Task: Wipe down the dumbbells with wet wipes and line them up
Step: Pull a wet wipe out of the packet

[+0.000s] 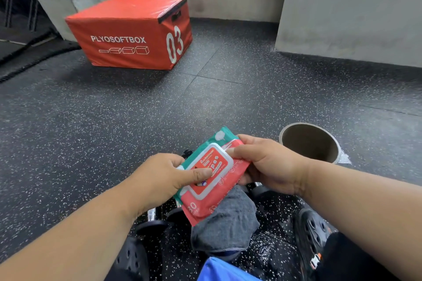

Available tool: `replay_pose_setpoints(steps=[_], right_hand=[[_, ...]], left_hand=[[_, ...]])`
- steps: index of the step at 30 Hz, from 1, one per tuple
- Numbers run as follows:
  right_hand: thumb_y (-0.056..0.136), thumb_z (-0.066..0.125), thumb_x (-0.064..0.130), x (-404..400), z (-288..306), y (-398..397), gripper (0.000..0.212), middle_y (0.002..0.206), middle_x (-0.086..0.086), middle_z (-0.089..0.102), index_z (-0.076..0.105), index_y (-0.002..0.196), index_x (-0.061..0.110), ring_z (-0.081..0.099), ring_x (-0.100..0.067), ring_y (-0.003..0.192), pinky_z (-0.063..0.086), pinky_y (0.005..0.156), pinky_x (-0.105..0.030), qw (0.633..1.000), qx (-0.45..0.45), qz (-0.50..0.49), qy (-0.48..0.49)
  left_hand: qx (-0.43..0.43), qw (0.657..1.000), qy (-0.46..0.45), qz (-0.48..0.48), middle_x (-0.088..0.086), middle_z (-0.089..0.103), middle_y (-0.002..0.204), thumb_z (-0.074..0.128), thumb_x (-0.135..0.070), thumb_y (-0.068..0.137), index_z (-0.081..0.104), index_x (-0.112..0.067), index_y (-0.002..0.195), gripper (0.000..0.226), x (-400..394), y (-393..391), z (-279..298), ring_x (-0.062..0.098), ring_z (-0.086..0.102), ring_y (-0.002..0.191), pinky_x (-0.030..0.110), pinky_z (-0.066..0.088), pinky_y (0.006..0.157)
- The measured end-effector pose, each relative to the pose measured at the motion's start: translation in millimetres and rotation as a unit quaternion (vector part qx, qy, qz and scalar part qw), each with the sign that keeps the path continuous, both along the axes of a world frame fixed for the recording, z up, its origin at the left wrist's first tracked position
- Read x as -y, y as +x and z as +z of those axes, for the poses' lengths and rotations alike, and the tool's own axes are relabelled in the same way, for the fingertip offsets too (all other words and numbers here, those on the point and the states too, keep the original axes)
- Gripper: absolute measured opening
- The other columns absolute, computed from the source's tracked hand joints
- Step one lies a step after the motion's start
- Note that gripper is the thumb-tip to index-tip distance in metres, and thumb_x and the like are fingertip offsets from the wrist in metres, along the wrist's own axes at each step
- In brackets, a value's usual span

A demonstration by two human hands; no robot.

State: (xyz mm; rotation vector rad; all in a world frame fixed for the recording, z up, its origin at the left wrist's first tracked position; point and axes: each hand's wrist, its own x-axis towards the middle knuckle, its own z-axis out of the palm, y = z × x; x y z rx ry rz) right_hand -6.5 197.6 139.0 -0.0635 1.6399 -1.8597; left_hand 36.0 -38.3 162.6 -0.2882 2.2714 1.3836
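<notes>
A red and teal pack of wet wipes (pixel 211 174) is held in front of me by both hands. My left hand (pixel 164 175) grips its left edge with the thumb pressed on the white-rimmed lid flap. My right hand (pixel 267 162) holds the pack's upper right side, fingertips at the flap's edge. The flap looks closed. Below the pack, black dumbbells with chrome handles (pixel 153 219) lie on the floor, mostly hidden by my arms and a grey cloth (pixel 228 223). Another dumbbell end (pixel 258 188) shows under my right hand.
A red soft plyo box (pixel 130 32) stands at the far left. A brown cylindrical bin (pixel 310 141) sits on the floor to the right. My black perforated shoes (pixel 312 239) are at the bottom. Concrete pillars rise at back left and right, and speckled rubber floor lies between.
</notes>
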Motion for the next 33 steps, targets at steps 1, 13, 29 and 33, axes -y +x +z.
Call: replay_pose_setpoints(steps=[1,13,29,33], right_hand=[[0.101,0.063,0.018,-1,1,2,0.010,0.085,-0.007,0.072,0.064,0.110,0.015,0.064,-0.013,0.061,0.050,0.045,-0.023,1.000,0.009,-0.003,0.016],[0.094,0.072,0.005,-5,-83,2,0.020,0.088,-0.007,0.079,0.059,0.107,0.011,0.075,-0.017,0.071,0.055,0.055,-0.028,0.970,0.037,0.033,0.238],[0.090,0.078,0.045,14,-28,13,0.037,0.114,0.004,0.077,0.072,0.123,0.029,0.072,-0.013,0.103,0.055,0.093,-0.037,0.955,-0.104,0.055,0.274],[0.096,0.076,0.025,14,-16,21,0.016,0.085,-0.001,0.076,0.074,0.103,0.011,0.067,-0.010,0.073,0.051,0.071,-0.028,0.982,-0.054,0.024,0.179]], left_hand=[[0.000,1.000,-0.007,0.005,0.007,0.085,0.091,0.094,-0.050,0.061,0.081,-0.007,0.103,0.061,-2,0,-3,0.026,0.083,0.087,0.049,0.065,0.096],[0.010,0.984,-0.175,-0.030,-0.005,0.072,0.109,0.094,-0.046,0.081,0.071,-0.032,0.111,0.040,-7,-3,-39,0.011,0.069,0.096,0.026,0.053,0.081],[0.064,0.982,0.170,0.047,0.022,0.076,0.123,0.057,0.016,0.093,0.063,-0.018,0.138,0.056,-10,-9,-57,0.028,0.073,0.093,0.034,0.060,0.072],[0.062,0.976,0.207,0.035,0.022,0.077,0.125,0.055,0.015,0.098,0.061,-0.017,0.140,0.053,-13,-8,-56,0.031,0.073,0.100,0.044,0.058,0.082]])
